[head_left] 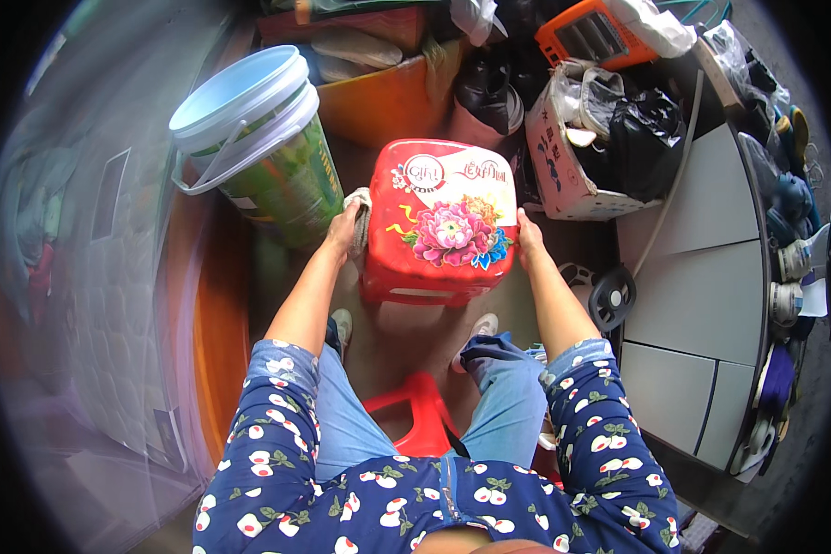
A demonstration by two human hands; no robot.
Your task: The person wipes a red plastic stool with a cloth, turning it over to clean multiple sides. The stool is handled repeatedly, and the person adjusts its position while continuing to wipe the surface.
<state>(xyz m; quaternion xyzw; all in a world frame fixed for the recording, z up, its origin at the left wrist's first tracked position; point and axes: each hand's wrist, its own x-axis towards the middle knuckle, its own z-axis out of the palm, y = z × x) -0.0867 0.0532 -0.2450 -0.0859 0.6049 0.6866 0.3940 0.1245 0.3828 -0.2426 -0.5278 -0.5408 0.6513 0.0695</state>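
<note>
A red plastic stool [415, 173] with a flower print on its seat is in front of me, between my two hands. At its left side is my left hand [343, 225], holding a light grey cloth [362, 225] against the stool's edge. My right hand [528, 235] grips the opposite side of the stool, its fingertips hidden behind the rim. Below, between my legs, part of another red plastic stool [415, 408] shows.
Nested plastic buckets [270, 166] with a white rim stand at the left. Beyond are an orange container [395, 100] and a pink bucket [478, 128]. At the right, a cardboard box [554, 166] of bags stands by a grey drawer cabinet [699, 291]; a black-rimmed wheel [601, 299] is nearby.
</note>
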